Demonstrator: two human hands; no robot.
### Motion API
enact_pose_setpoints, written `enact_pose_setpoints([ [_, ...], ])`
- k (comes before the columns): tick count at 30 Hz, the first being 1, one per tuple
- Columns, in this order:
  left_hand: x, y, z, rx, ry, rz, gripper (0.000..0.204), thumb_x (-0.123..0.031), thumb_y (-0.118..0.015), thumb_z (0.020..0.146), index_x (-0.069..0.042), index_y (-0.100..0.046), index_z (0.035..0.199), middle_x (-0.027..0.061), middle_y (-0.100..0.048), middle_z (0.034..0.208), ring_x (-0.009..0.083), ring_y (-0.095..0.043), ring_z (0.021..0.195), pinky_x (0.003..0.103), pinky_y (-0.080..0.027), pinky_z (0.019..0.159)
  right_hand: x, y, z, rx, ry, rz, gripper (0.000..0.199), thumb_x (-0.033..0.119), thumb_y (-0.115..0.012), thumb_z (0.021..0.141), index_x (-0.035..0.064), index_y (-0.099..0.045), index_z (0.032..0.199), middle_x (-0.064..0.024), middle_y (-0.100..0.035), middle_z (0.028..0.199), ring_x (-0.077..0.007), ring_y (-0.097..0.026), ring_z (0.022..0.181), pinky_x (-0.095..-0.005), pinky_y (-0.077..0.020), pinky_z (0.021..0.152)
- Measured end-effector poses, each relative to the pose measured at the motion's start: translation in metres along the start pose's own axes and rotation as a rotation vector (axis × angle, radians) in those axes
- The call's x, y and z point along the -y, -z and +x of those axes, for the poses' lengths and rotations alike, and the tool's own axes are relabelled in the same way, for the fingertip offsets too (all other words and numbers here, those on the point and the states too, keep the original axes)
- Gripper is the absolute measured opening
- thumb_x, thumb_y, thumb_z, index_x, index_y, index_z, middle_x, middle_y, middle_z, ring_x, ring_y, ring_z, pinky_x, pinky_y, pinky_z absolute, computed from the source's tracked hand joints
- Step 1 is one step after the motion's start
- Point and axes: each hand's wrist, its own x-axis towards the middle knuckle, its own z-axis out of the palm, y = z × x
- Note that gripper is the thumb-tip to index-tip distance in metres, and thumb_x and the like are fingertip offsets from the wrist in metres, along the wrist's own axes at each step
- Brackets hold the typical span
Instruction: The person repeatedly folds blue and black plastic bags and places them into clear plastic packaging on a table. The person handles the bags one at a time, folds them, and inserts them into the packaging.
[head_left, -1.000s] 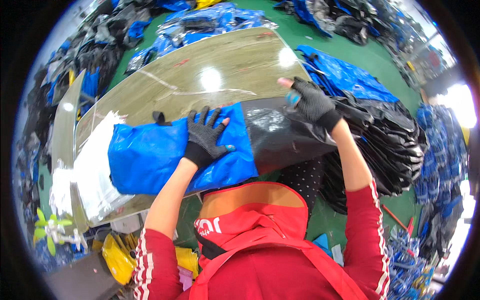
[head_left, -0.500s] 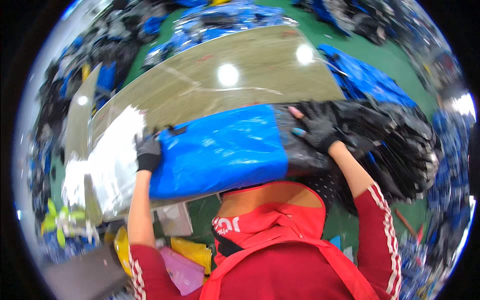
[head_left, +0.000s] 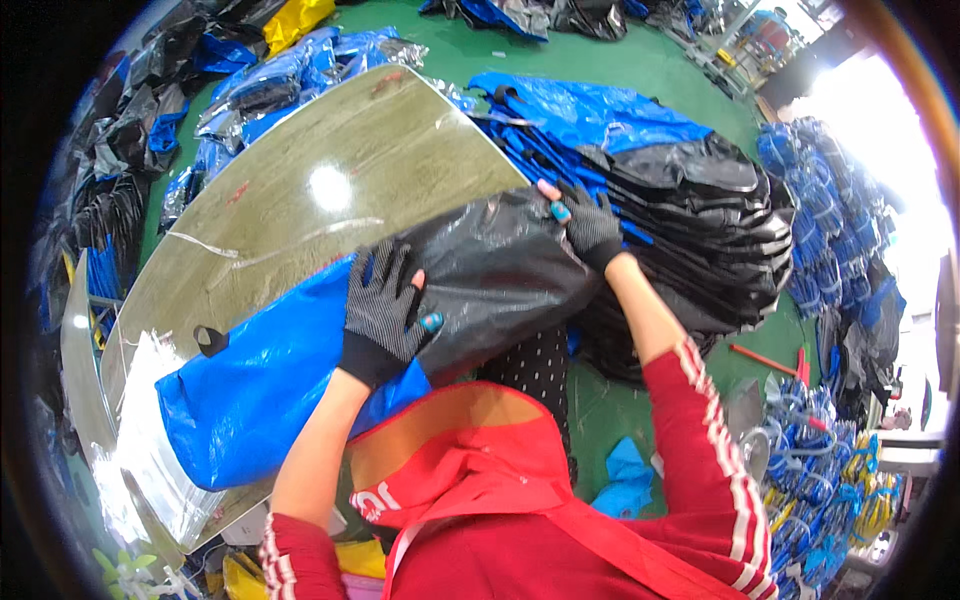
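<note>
A flat blue and black plastic bag (head_left: 490, 265) lies slanted along the near edge of the table (head_left: 310, 130). Its blue part is at the left, with a small black loop (head_left: 209, 341) on the far side. My left hand (head_left: 385, 310), in a dark dotted glove with the thumb and one fingertip bare, rests spread on the bag where blue meets black. My right hand (head_left: 588, 225), gloved alike, is on the bag's far right corner, fingers stretched forward and apart. Beside it is a thick stack of similar bags (head_left: 700, 220).
Bundled blue goods (head_left: 820, 210) are piled at the right, with more piles of dark and blue bags (head_left: 120, 130) at the left. A red-handled tool (head_left: 765, 360) and a light blue piece (head_left: 625, 480) lie on the green floor. White glare covers the table's left end.
My view has turned to the right. My left hand has moved from the bag's left end to its middle. More of the bag's black part shows, and the bag slants more.
</note>
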Motion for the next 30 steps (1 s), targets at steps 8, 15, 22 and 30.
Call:
enact_pose_setpoints([
  [8, -0.049, -0.034, 0.065, -0.045, 0.207, 0.003, 0.112, -0.084, -0.055, 0.067, -0.013, -0.032, 0.15, 0.0276, -0.025, 0.153, 0.051, -0.012, 0.143, 0.071, 0.003, 0.11, -0.044, -0.074, -0.021, -0.598, -0.091, 0.068, 0.054, 0.04, -0.05, 0.098, 0.0285, -0.034, 0.149, -0.0155, -0.051, 0.139, -0.0373, -0.052, 0.124, -0.0595, -0.0332, 0.104],
  [15, -0.042, -0.032, 0.063, -0.031, 0.136, -0.018, 0.107, -0.083, -0.057, 0.065, -0.016, -0.041, 0.146, 0.0244, -0.028, 0.152, 0.0484, -0.016, 0.143, 0.071, 0.0, 0.111, 0.038, -0.016, -0.091, -0.467, -0.686, 2.082, 0.039, 0.028, -0.07, 0.089, 0.0037, -0.061, 0.118, -0.0099, -0.067, 0.107, -0.024, -0.065, 0.091, -0.0389, -0.0545, 0.082],
  [22, -0.025, -0.043, 0.006, 0.06, 0.238, -0.85, 0.074, -0.057, -0.046, 0.091, -0.009, -0.041, 0.146, 0.0172, -0.04, 0.149, 0.0337, -0.034, 0.137, 0.047, -0.022, 0.113, 0.196, 0.074, -0.088, -0.169, 0.535, 0.647, 0.082, 0.022, -0.079, 0.063, 0.0172, -0.05, 0.14, -0.0226, -0.055, 0.117, -0.0428, -0.052, 0.11, -0.0515, -0.0379, 0.099],
  [30, -0.023, 0.16, -0.067, 0.474, 0.248, -0.447, 0.057, -0.031, -0.064, 0.085, -0.007, -0.052, 0.135, 0.0175, -0.052, 0.139, 0.0374, -0.035, 0.139, 0.047, -0.016, 0.118, 0.227, 0.028, -0.098, -0.005, 0.752, 0.432, 0.076, 0.054, -0.065, 0.076, 0.0328, -0.042, 0.145, -0.0193, -0.027, 0.155, -0.0482, -0.019, 0.143, -0.0782, -0.0033, 0.103],
])
